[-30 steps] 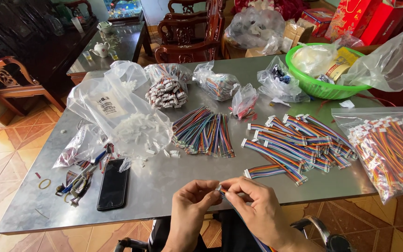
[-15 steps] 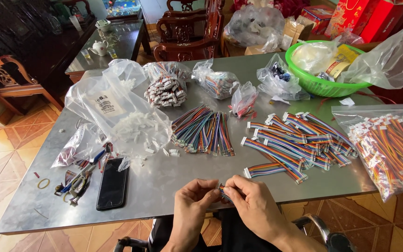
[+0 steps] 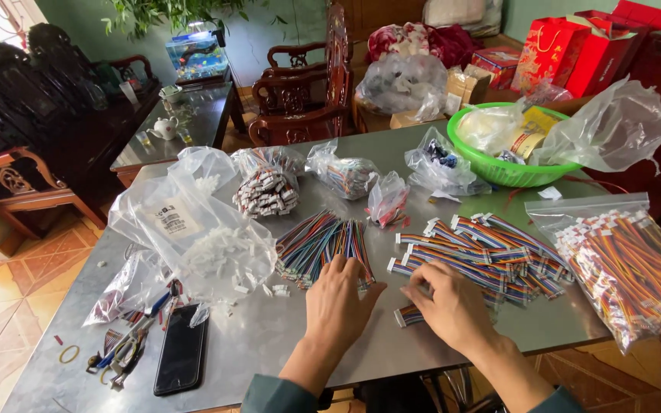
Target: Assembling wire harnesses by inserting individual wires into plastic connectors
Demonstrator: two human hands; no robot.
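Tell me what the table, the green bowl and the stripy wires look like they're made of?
The table looks like metal, maybe steel: grey, smooth, with a dull shine. The green bowl seems to be plastic, bright and glossy, with a slotted rim. The stripy wires under the left hand look plastic-coated in many colours; whatever is inside them is hidden. The bags are thin, clear, crinkly plastic.

One head-worn view, close above the steel table (image 3: 269,344), angled down and forward over both hands

Dull brushed-metal table (image 3: 269,336), crinkly glossy clear plastic bags (image 3: 193,229), glossy green plastic basket (image 3: 499,172).
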